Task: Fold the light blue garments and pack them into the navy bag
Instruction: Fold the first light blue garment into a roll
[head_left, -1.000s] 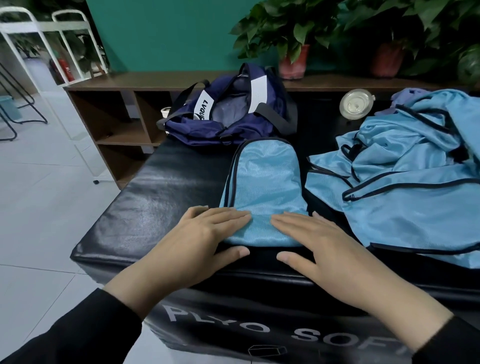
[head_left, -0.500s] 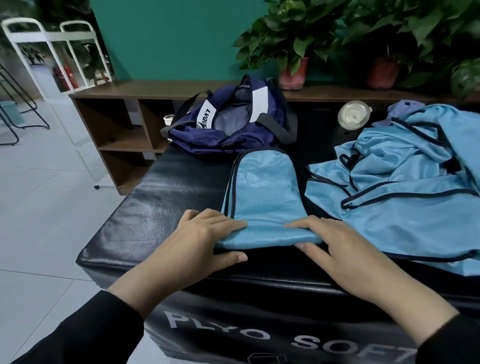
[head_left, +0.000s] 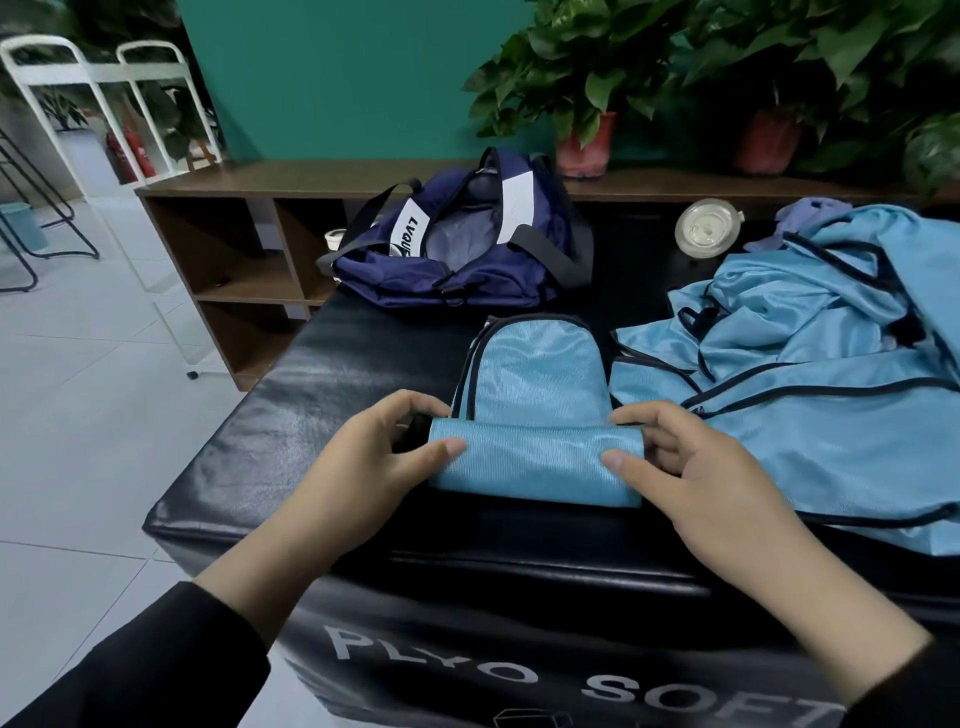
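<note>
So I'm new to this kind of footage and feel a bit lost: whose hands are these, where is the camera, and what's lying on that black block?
No machine here: a person wears one camera on the head, looking down at both bare hands. The left hand and right hand pinch the near end of a light blue garment, turned over into a fold, on a black padded block. An unfolded pile of light blue garments lies to the right. The open navy bag waits at the far end, with a clear round lid nearby.
</note>
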